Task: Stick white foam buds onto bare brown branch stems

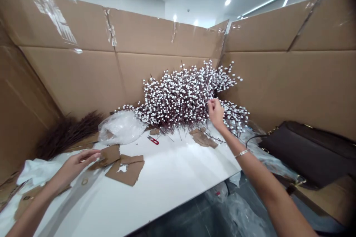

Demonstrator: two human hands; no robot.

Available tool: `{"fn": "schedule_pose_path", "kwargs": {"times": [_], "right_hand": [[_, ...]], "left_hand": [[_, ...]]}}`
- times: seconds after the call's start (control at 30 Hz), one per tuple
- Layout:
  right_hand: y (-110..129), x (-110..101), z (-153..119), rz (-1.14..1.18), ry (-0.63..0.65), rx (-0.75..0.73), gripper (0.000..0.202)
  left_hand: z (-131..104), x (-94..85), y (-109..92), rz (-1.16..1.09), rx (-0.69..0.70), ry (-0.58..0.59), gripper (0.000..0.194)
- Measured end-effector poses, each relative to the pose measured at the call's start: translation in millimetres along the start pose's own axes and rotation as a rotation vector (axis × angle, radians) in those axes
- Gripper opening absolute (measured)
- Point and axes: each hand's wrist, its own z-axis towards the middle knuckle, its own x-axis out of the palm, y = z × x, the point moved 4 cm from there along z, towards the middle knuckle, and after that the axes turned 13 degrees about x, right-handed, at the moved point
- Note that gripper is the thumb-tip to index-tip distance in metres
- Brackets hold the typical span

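- Against the cardboard wall point(167, 40), at the far side of the white table point(178, 177), the stems point(180, 96) stand and lean in a broad, dense heap.
- You see small, rounded white heads dotted thickly over them, with thin, dark reddish-brown twigs showing between.
- Toward the bottom of the heap, bare dark ends fan out onto the tabletop; at the right, looser sprays spread sideways and droop.
- Your right hand point(216, 111) is up at the right part of the heap, its fingers curled in tight; you cannot tell whether a twig is caught in them.
- Your left hand point(80, 161) reaches to the torn card point(109, 155), fingers stretched forward with the thumb close under them; whether the tips pinch anything, you cannot tell.
- Near the front of the heap lie red snips point(153, 140), with a scrap point(204, 137) of brown card to their right.
- To the left of the heap, you have a crumpled clear bag point(121, 127) and, beyond it, a dark bundle point(72, 131) of twigs without white heads.
- Off to your right sits a dark handbag point(306, 152).
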Motion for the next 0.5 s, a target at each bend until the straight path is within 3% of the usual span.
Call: {"fn": "schedule_pose_path", "kwargs": {"times": [0.17, 0.27, 0.37, 0.5], "right_hand": [[56.8, 72.6, -134.7, 0.152, 0.355, -0.199, 0.045], [97.7, 118.6, -199.6, 0.212, 0.518, -0.257, 0.046], [137.6, 159.2, -241.0, 0.253, 0.623, -0.266, 0.026], [169.3, 198.0, -269.8, 0.239, 0.734, -0.245, 0.022]], "left_hand": [[-2.3, 26.2, 2.8, -0.013, 0.069, 0.009, 0.053], [-2.7, 34.1, 12.8, -0.014, 0.108, 0.017, 0.045], [-4.7, 36.3, 25.3, 0.014, 0.089, -0.028, 0.042], [-10.2, 34.5, 40.5, 0.044, 0.059, -0.088, 0.038]]}}
